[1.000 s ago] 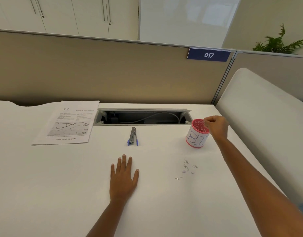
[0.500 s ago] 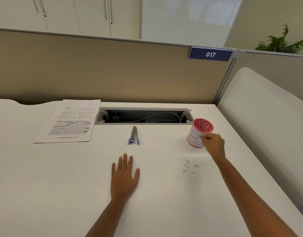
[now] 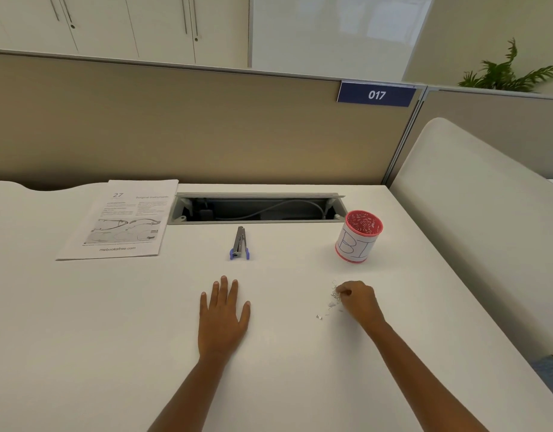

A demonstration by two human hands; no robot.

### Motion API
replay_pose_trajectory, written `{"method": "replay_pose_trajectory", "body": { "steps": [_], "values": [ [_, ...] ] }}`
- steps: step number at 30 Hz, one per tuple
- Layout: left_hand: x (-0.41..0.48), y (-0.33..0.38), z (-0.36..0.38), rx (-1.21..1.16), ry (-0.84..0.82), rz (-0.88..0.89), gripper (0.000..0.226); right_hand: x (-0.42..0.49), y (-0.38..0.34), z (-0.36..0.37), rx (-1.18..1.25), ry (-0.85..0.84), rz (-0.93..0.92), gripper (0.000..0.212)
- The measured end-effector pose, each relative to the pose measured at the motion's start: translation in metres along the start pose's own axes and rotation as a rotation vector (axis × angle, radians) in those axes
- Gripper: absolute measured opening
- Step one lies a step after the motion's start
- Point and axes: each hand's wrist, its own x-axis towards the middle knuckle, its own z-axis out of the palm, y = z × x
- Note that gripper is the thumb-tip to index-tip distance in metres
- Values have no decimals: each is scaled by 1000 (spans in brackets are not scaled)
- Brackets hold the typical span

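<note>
A small heap of loose metal staples point(image 3: 330, 304) lies on the white desk point(image 3: 113, 322), right of centre. My right hand point(image 3: 357, 299) sits at the heap's right edge with its fingers curled, the fingertips pinching staples at the top of the heap. Behind it stands a red cup point(image 3: 359, 236) wrapped in white paper marked "BI". Palm down, my left hand point(image 3: 223, 313) lies flat on the desk with straight, spread fingers. A grey and blue stapler point(image 3: 239, 244) lies just beyond it.
A stapled printed document point(image 3: 117, 221) lies at the back left. An open cable tray point(image 3: 256, 208) is sunk into the desk's rear. A beige partition with a "017" sign point(image 3: 376, 95) closes the back. A white divider point(image 3: 474, 213) rises along the right edge.
My right hand has come back from above the red cup toward me, down to the staple heap. The left hand has stayed flat on the desk.
</note>
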Motion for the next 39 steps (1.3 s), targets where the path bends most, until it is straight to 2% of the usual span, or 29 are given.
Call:
{"method": "replay_pose_trajectory", "body": {
  "steps": [2, 4, 8, 10, 15, 18, 22, 28, 30, 33, 37, 39],
  "values": [
    [0, -1, 0, -8, 5, -2, 76, 4, 0, -6, 79, 56, 17, 31],
    [0, -1, 0, -8, 9, -3, 77, 7, 2, -9, 35, 57, 11, 39],
    [0, 0, -1, -22, 4, -5, 77, 2, 4, -4, -195, -171, -202, 53],
    [0, 0, -1, -18, 6, -6, 77, -6, 6, 0, -264, -178, -291, 50],
    [0, -1, 0, -22, 11, -7, 78, -25, 15, 5, -306, -73, -413, 31],
    [0, -1, 1, -27, 19, -9, 77, -29, 15, 4, -303, -97, -418, 26],
    [-1, 0, 2, -44, 29, 0, 63, -29, 8, 6, -332, -96, -374, 20],
    [0, -1, 1, -50, 25, 1, 79, -21, 0, 5, -335, -121, -311, 21],
    [0, 0, 1, -60, 20, 0, 74, -19, -3, 3, -279, -133, -275, 20],
    [-1, 0, 3, -67, 34, 12, 62, -14, -4, -3, -29, -147, -158, 14],
    [-1, 1, 3, -70, 47, 14, 67, -9, -1, -11, 239, -153, 1, 8],
    [-1, 0, 3, -81, 65, 24, 71, -2, 0, -17, 389, -140, 71, 11]
  ]
}}
